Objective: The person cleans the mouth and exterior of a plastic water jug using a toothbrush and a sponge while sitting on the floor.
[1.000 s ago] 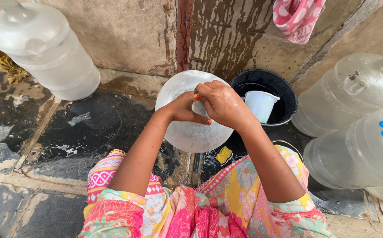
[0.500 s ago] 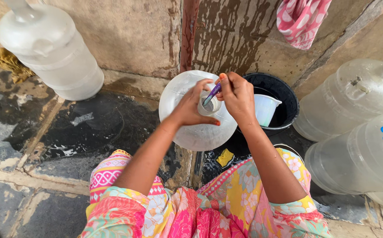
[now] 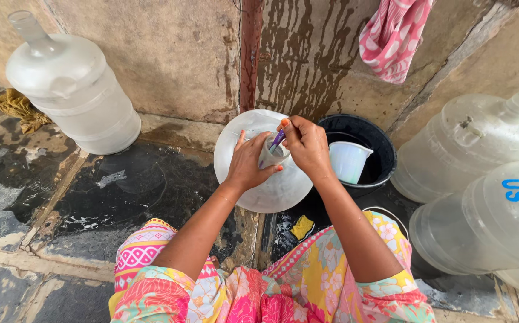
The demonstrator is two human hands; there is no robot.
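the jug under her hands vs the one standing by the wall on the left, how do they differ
The jug under her hands stands between her knees, its neck gripped by the left hand while the right hand pushes a purple-handled brush into its mouth. The jug by the wall stands apart, untouched, its neck bare. The first is seen from above as a round dome, the second from the side. Both are large, translucent and upright.

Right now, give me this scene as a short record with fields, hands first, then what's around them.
left hand: left hand wrapped around the jug neck
right hand: right hand holding a purple brush handle that goes into the neck
jug: clear water jug upright on the wet stone floor
right of it: black bucket with a white cup inside
nearby: yellow sponge on the floor, more clear jugs at the sides
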